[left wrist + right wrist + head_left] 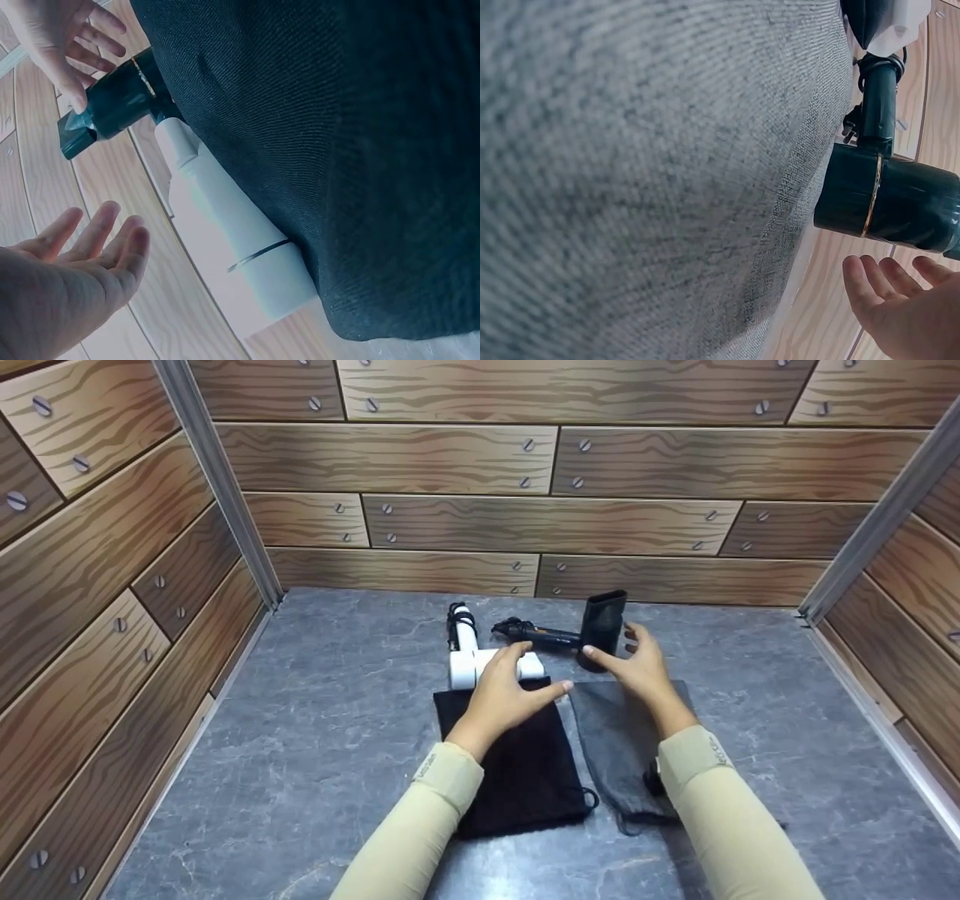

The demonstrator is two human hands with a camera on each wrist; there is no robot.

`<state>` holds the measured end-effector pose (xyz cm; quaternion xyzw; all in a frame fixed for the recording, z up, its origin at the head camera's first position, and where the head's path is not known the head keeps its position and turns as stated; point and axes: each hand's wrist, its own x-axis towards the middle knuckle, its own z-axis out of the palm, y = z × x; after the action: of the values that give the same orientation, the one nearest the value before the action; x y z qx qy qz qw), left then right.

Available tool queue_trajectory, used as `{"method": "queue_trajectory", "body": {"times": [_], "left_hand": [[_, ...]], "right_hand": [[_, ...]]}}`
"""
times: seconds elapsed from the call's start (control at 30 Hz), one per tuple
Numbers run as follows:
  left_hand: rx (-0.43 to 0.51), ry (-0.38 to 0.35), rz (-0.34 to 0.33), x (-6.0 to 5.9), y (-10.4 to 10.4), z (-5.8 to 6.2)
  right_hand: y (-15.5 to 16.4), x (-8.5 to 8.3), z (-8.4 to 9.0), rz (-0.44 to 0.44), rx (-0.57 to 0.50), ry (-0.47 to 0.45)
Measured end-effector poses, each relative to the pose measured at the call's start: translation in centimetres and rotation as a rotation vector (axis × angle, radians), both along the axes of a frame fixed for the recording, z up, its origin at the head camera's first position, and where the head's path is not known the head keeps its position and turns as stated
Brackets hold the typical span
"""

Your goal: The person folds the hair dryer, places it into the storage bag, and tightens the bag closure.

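Observation:
A white hair dryer [465, 649] lies on the grey table [315, 712] just past a black cloth pouch [517, 765]. My left hand [517, 679] hovers over its body with fingers straight; in the left wrist view the left hand [82, 262] is open and apart from the white dryer [225, 217]. A black hair dryer [604, 622] lies to the right, beyond a grey pouch [622, 742]. My right hand [626, 656] is spread open around its barrel and holds nothing. The right wrist view shows the right hand [900, 300] below the black dryer [892, 199].
Wood-pattern walls [547, 517] with metal corner posts [225, 487] close the table in on three sides. Both pouches lie flat side by side with drawstrings toward me. Bare table surface extends left and right of them.

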<state>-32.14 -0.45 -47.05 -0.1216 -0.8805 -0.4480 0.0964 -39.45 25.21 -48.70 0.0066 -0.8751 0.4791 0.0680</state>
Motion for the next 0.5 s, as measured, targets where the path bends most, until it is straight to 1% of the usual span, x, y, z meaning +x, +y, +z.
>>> {"method": "queue_trajectory", "body": {"times": [0.17, 0.27, 0.5], "left_hand": [[-0.052, 0.035, 0.005, -0.4, -0.3, 0.0], [-0.057, 0.041, 0.006, -0.8, -0.4, 0.1], [-0.043, 0.003, 0.011, -1.3, -0.5, -0.1]], "right_hand": [[-0.1, -0.4, -0.2, -0.004, -0.017, -0.001], [-0.2, -0.6, -0.3, -0.008, -0.022, 0.006], [-0.1, -1.1, -0.8, -0.018, -0.029, 0.009]]}}
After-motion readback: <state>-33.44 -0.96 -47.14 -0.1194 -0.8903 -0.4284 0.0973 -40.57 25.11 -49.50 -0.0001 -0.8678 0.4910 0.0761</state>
